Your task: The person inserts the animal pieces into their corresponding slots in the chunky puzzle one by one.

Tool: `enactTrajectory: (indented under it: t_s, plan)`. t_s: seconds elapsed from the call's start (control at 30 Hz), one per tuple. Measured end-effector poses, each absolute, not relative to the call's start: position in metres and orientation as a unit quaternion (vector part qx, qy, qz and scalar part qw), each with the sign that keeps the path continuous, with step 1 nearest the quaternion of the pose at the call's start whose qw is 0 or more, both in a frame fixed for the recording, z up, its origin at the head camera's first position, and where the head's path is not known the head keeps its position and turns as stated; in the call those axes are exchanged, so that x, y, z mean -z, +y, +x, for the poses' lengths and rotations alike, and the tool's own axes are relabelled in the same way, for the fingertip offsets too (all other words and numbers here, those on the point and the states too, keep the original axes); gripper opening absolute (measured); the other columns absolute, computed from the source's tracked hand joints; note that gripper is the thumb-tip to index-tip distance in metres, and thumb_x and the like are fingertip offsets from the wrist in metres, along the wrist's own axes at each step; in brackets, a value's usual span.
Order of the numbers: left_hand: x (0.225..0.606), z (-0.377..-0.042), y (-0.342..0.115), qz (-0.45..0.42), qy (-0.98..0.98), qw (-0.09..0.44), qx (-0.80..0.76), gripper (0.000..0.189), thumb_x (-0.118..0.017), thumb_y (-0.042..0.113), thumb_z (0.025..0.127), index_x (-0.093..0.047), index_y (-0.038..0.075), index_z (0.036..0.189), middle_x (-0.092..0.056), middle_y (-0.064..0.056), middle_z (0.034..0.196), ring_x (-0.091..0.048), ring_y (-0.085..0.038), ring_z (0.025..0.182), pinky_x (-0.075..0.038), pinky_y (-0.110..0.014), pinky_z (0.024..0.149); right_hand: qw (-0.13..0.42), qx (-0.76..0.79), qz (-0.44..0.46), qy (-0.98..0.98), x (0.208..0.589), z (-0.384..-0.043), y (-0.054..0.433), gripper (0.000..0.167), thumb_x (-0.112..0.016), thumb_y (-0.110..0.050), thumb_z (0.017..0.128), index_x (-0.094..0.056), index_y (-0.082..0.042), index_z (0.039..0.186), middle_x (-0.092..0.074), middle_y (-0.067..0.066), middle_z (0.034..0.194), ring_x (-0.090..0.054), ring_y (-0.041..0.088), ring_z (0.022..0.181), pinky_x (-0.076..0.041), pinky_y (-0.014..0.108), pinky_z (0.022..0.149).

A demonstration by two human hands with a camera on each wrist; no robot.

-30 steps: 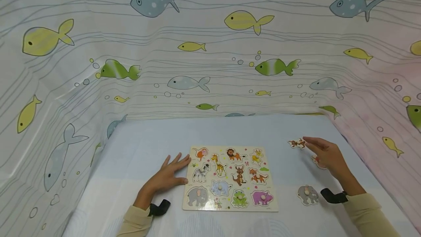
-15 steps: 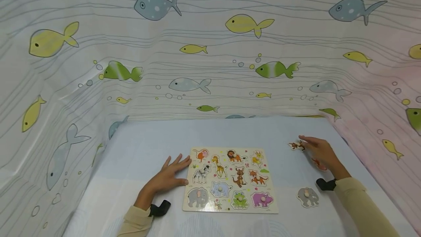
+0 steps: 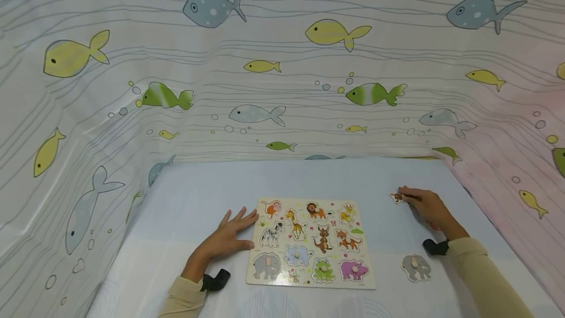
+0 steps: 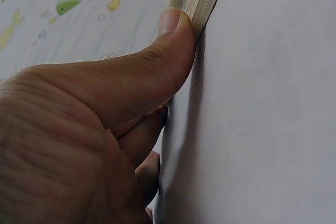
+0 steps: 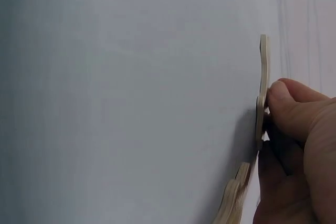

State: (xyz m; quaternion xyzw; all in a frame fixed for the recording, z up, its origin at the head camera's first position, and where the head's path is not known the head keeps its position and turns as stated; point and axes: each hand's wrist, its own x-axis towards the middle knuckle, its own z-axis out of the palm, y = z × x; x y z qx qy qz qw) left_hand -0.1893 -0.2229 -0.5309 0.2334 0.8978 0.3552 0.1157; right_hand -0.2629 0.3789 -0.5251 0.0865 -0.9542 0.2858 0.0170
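Note:
A wooden animal puzzle board (image 3: pixel 293 203) lies flat on the table. Beside its left edge my left hand (image 3: pixel 229 234) rests with spread, straight fingers, fingertips touching the rim; in the left wrist view the thumb (image 4: pixel 170 56) lies against the board's edge. To the right of the board, my right hand (image 3: pixel 428 212) pinches a small brown animal puzzle piece (image 3: pixel 395 198) between thumb and finger. From the right wrist view the piece (image 5: pixel 264 66) appears edge-on, close to the table surface; the fingers cover its knob.
A grey elephant puzzle piece (image 3: pixel 416 267) with a knob lies right of the board. Partly hidden beneath my right hand is a reddish piece (image 3: pixel 434 226). Several animal pieces with knobs sit in the board. A fish-patterned curtain (image 3: pixel 309 107) surrounds the table (image 3: pixel 203 185).
My right hand's fingers have come down and closed on the brown animal piece, covering more of it. My left hand has stayed at the board's edge.

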Motion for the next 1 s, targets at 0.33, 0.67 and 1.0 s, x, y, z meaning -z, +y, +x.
enactTrajectory:
  t_s: [0.33,0.67,1.0]
  plan:
    - [0.529,-0.189,-0.223,0.238,0.895,0.113,-0.360,0.084,-0.078,0.035,0.082,-0.041,0.009,0.152,-0.036,-0.010,0.161,-0.013,-0.038,0.155,0.012,-0.063,0.122,0.052,-0.253,0.120,-0.959,0.527,-0.267,0.378,0.033,-0.066,-0.011,0.095,-0.068,-0.005,0.127,-0.063,0.024,0.131,-0.057,0.050,0.122,-0.047,0.065,0.098]
    - [0.531,-0.189,-0.222,0.236,0.895,0.112,-0.362,0.083,-0.078,0.034,0.082,-0.041,0.009,0.152,-0.036,-0.009,0.161,-0.013,-0.038,0.155,0.012,-0.062,0.122,0.051,-0.291,0.088,-0.951,0.515,-0.268,0.367,0.033,-0.062,-0.028,0.100,-0.069,-0.002,0.118,-0.062,0.024,0.134,-0.059,0.046,0.122,-0.054,0.049,0.097]
    - [0.532,-0.189,-0.223,0.234,0.897,0.111,-0.357,0.083,-0.078,0.034,0.082,-0.041,0.009,0.152,-0.035,-0.009,0.161,-0.013,-0.038,0.155,0.012,-0.062,0.122,0.111,-0.457,0.122,-0.874,0.492,-0.252,0.341,0.017,-0.069,-0.014,0.094,-0.065,0.001,0.100,-0.050,0.022,0.147,-0.055,-0.019,0.111,-0.050,0.002,0.082]
